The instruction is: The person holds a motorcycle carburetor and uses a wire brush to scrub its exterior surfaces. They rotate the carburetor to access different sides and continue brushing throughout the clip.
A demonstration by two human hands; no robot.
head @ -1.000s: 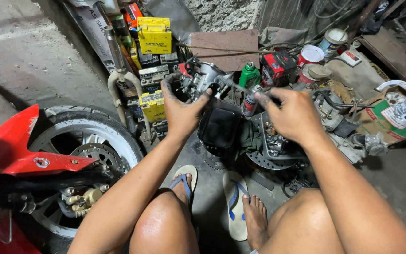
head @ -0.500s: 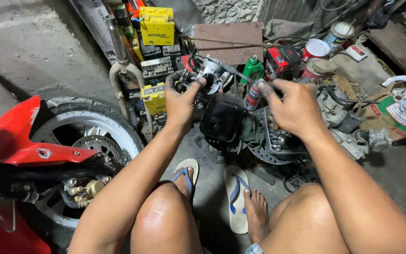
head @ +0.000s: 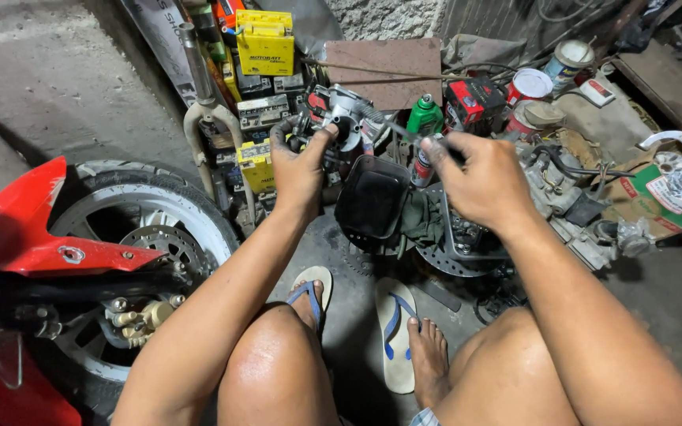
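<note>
1. A motorcycle front wheel [head: 132,229] with a brake disc stands low and to the left of the left hand, under a red fender [head: 37,229].
2. Yellow battery boxes [head: 264,41] are stacked above and just left of the left hand.
3. A green spray can [head: 424,115] stands between the two hands, slightly above them.
4. A black tray [head: 372,197] lies directly below the gap between the hands.
5. A red and black box [head: 474,99] sits just above the right hand.
6. Round tins [head: 532,85] sit above and right of the right hand.
7. Blue-strapped sandals [head: 395,331] lie well below both hands, on the concrete floor [head: 57,87].
</note>
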